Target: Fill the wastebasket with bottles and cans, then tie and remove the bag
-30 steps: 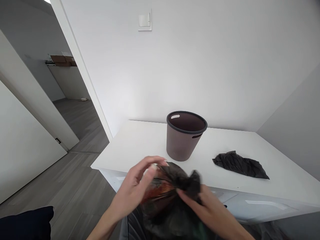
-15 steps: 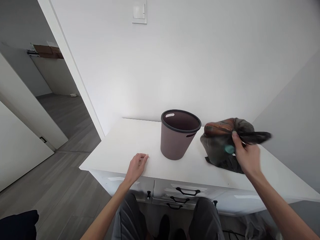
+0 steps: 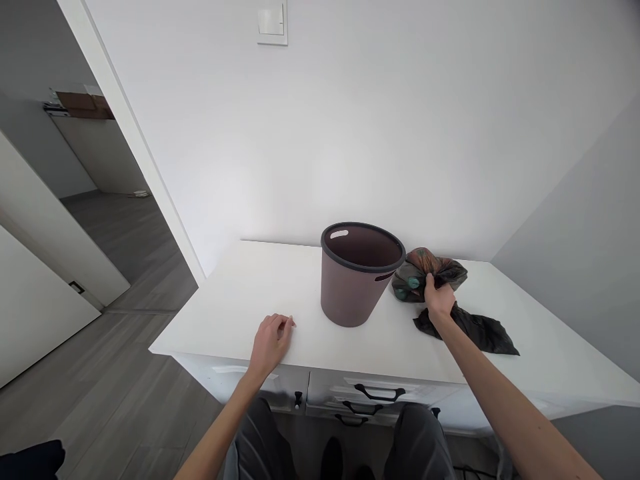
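A full dark trash bag (image 3: pixel 407 279), see-through enough to show orange and green contents, sits on the white cabinet top just right of the trash can. My right hand (image 3: pixel 440 295) is closed on its gathered neck. Beneath my right wrist lies a flat, empty black trash bag (image 3: pixel 483 330). The mauve trash can (image 3: pixel 347 293) with a dark rim stands upright, and no liner shows inside it. Left of the can, my left hand (image 3: pixel 271 340) rests on the cabinet top near its front edge, fingers curled in and nothing visible in them.
The white cabinet (image 3: pixel 220 300) stands against a wall, with drawers and black handles (image 3: pixel 380 393) below its front edge. A light switch (image 3: pixel 273 22) is on the wall. An open doorway is at left, and a cable (image 3: pixel 475 472) lies on the floor.
My right hand has carried the full trash bag down and left onto the cabinet top beside the can. The flat black bag is now more exposed. My left hand stays in place.
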A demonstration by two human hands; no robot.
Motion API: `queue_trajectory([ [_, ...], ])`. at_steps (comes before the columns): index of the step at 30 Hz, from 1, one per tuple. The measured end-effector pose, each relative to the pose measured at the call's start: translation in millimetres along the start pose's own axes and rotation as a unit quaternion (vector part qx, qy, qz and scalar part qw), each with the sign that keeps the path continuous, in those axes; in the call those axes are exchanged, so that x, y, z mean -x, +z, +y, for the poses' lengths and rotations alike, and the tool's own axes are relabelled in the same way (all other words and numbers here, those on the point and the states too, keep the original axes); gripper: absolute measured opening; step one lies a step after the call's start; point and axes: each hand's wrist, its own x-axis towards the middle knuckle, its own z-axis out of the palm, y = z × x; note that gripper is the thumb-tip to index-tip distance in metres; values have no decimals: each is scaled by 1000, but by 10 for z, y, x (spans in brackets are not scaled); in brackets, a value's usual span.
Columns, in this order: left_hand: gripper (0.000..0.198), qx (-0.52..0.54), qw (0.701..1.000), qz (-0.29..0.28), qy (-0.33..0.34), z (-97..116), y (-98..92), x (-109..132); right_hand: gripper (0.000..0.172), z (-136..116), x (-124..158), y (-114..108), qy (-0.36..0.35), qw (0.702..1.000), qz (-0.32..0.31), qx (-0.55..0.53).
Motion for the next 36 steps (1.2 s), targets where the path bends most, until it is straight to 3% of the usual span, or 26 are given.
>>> queue_trajectory([
  [7,40,-14,1000,3,11,-2,29,17,75,35,13,-131,26,994,-100,-33],
  [9,40,-19,1000,5,11,-16,33,23,80,129,174,-229,-17,990,-131,-38],
  [13,42,-31,999,2,10,-37,43,30,101,584,612,-386,-221,962,-139,79],
  [17,42,-32,999,7,8,-23,40,45,88,1030,926,-446,-219,942,-143,211],
  [20,41,-23,1000,14,0,1,23,59,81,1111,1100,-483,-251,930,-161,213],
  [24,43,-14,999,27,-22,59,0,152,67,945,1492,-590,-320,918,-194,132],
  [27,45,7,999,23,-35,178,-12,374,59,705,1913,-756,-315,910,-265,44],
  [31,42,120,992,-5,-35,490,-89,849,58,182,2437,-1130,-160,903,-392,-78],
  [34,47,169,985,-23,-18,763,-240,1178,57,-300,2709,-1417,-96,842,-497,-187],
  [36,55,200,977,-71,4,912,-374,1340,59,-565,2843,-1539,-64,819,-518,-239],
])
